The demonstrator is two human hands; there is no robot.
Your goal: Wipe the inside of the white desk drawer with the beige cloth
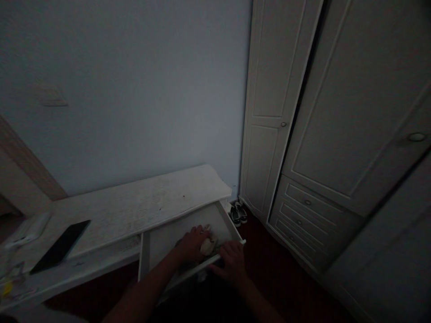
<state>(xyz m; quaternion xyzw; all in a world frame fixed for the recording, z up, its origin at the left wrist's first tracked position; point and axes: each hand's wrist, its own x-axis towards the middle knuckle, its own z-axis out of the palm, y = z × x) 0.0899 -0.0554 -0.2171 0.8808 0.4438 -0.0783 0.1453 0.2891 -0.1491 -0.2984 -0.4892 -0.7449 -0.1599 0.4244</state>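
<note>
An extended white drawer point(188, 226) juts out from a white desk point(134, 202). Inside it, my left hand point(192, 246) is closed around a crumpled pale cloth point(209, 245), part of which shows beyond the fingers. My right hand point(233, 260) grips the top edge of the drawer's front panel near its right corner, fingers over the rim and thumb on the outer side. My left forearm covers part of the drawer's near left area. The scene is dim, so fine detail in the drawer is hard to make out.
A dark flat panel point(62, 246) lies on the desk's left side, with a white object point(28, 229) beside it. Dark shoes point(238, 213) stand on the red floor point(266, 251), right of the desk. A wardrobe point(269, 103) with knobs fills the right side.
</note>
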